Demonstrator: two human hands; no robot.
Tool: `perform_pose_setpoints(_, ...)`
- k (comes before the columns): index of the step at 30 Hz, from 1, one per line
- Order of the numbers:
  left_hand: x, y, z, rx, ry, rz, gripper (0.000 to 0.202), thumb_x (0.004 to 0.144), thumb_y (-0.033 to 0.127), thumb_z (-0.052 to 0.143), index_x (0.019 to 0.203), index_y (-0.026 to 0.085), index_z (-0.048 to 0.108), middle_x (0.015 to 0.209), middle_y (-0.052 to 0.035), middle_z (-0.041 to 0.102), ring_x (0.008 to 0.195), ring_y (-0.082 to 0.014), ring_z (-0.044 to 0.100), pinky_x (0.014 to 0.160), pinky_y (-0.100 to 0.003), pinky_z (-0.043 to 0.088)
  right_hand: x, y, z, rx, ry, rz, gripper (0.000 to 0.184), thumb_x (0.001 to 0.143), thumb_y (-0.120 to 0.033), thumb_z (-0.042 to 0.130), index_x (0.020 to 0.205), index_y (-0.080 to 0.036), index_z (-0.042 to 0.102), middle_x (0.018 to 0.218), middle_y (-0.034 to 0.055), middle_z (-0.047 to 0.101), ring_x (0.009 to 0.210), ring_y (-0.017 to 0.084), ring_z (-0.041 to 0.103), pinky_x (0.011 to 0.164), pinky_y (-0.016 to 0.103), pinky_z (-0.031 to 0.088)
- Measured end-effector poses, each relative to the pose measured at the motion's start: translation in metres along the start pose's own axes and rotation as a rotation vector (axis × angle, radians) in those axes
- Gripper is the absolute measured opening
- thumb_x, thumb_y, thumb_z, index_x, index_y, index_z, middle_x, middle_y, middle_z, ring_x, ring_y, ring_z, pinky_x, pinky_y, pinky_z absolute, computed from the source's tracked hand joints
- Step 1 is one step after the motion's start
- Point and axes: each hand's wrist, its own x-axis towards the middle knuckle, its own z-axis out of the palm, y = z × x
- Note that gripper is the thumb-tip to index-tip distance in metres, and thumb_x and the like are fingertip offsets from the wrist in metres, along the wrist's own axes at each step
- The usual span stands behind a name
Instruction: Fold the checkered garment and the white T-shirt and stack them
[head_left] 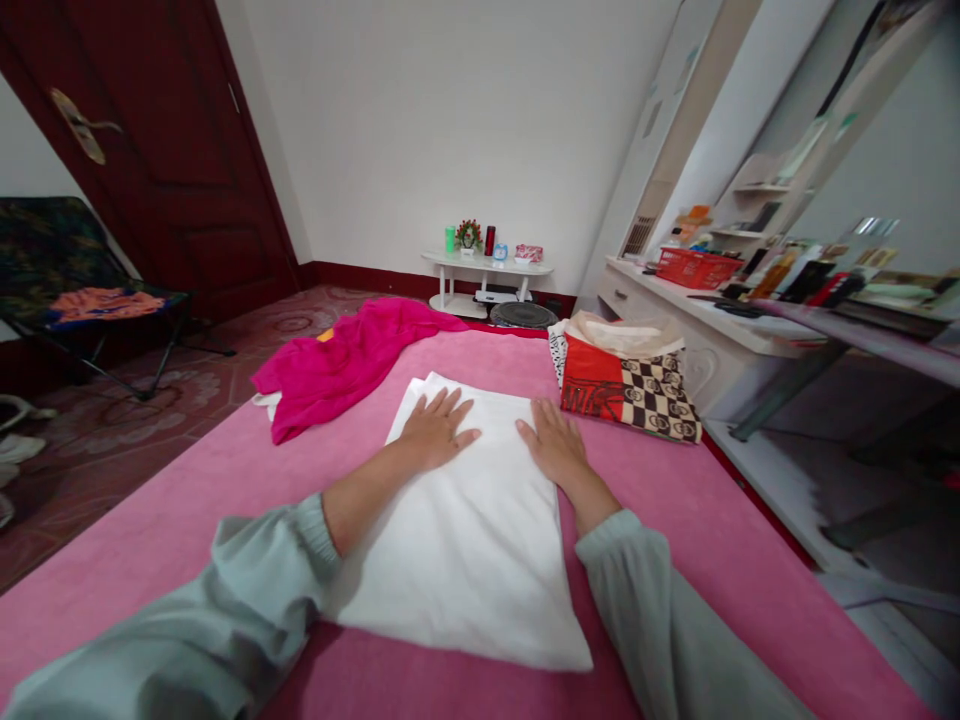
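A folded white cloth lies flat on the pink bed cover in front of me. My left hand rests palm down on its far left part, fingers stretched out and slightly spread. My right hand lies flat on the cloth's far right part, fingers extended. Neither hand grips anything. Both forearms wear pale grey-green sleeves pushed up from the wrists.
A crumpled magenta garment lies at the bed's far left. A folded stack of red and checkered cloth sits far right. Beyond stand a small white table, a dresser with a red basket, a folding chair and a dark red door.
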Motion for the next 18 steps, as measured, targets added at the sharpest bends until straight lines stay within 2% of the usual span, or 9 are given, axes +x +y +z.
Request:
perform_pose_setpoints(6, -0.018, 0.01, -0.01, -0.04, -0.069, -0.044, 0.076, 0.09, 0.067, 0.019, 0.15, 0.021, 0.02, 0.158, -0.009, 0.008, 0.144, -0.0311, 0.003, 0.114, -0.053, 0.007, -0.008, 0.001, -0.003, -0.004, -0.006, -0.018, 0.066, 0.096, -0.052, 0.017, 0.15, -0.013, 0.018, 0.157, 0.0099, 0.012, 0.145, 0.023, 0.008, 0.114, 0.051, 0.013)
perform_pose_setpoints(11, -0.06, -0.002, -0.011, -0.127, -0.096, 0.049, 0.075, 0.089, 0.068, 0.023, 0.15, 0.025, 0.02, 0.158, -0.0072, 0.004, 0.145, -0.0296, -0.001, 0.115, -0.051, 0.006, -0.046, 0.012, -0.016, -0.027, -0.108, -0.087, 0.061, 0.097, -0.047, 0.026, 0.149, -0.018, 0.022, 0.157, 0.0109, 0.012, 0.144, 0.024, 0.011, 0.112, 0.049, 0.018)
perform_pose_setpoints(14, -0.091, -0.008, -0.018, -0.154, -0.124, 0.088, 0.078, 0.088, 0.07, 0.026, 0.151, 0.025, 0.017, 0.158, -0.0088, -0.002, 0.144, -0.0307, -0.005, 0.115, -0.049, 0.007, -0.082, 0.017, -0.033, -0.012, -0.098, -0.163, 0.054, 0.095, -0.041, 0.039, 0.143, -0.015, 0.037, 0.15, 0.0153, 0.033, 0.138, 0.024, 0.03, 0.108, 0.042, 0.026)
perform_pose_setpoints(16, -0.111, -0.006, -0.023, -0.162, -0.13, 0.124, 0.082, 0.086, 0.072, 0.028, 0.151, 0.024, 0.016, 0.157, -0.01, -0.006, 0.143, -0.0317, -0.007, 0.115, -0.047, 0.008, -0.106, 0.014, -0.045, 0.025, -0.015, -0.205, 0.04, 0.092, -0.034, 0.046, 0.125, -0.014, 0.056, 0.132, 0.0143, 0.055, 0.122, 0.021, 0.048, 0.1, 0.032, 0.034)
perform_pose_setpoints(18, -0.128, 0.0, -0.028, -0.161, -0.112, 0.172, 0.082, 0.086, 0.072, 0.03, 0.151, 0.024, 0.016, 0.157, -0.0104, -0.007, 0.143, -0.0315, -0.008, 0.115, -0.047, 0.008, -0.125, 0.008, -0.054, 0.062, 0.073, -0.183, 0.027, 0.09, -0.035, 0.048, 0.1, -0.017, 0.065, 0.105, 0.0087, 0.067, 0.098, 0.018, 0.059, 0.084, 0.026, 0.04)
